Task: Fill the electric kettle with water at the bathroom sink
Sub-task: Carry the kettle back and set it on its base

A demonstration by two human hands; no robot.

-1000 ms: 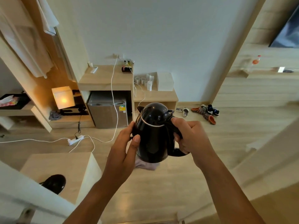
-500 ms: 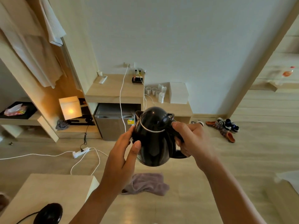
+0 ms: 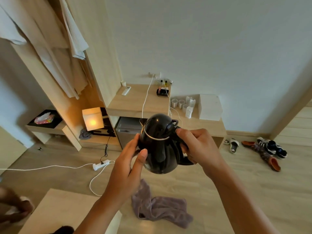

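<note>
A glossy black electric kettle [image 3: 158,142] with a thin metal band under its shut lid hangs in the air at the middle of the view, upright with its spout to the left. My right hand [image 3: 197,147] is wrapped around the handle on its right side. My left hand [image 3: 128,168] presses against the kettle's left wall, thumb on the front. No sink or tap is in view.
A wooden counter [image 3: 135,102] with cups, a remote and a white box stands ahead over a mini fridge. A power strip [image 3: 101,164] with white cables lies on the floor, a grey towel [image 3: 160,208] below the kettle, shoes [image 3: 263,149] at right, a low table [image 3: 57,210] at bottom left.
The view has swung left and tilted up, so the counter and shoes sit further right and the towel shows fully. Both hands keep the same hold on the kettle.
</note>
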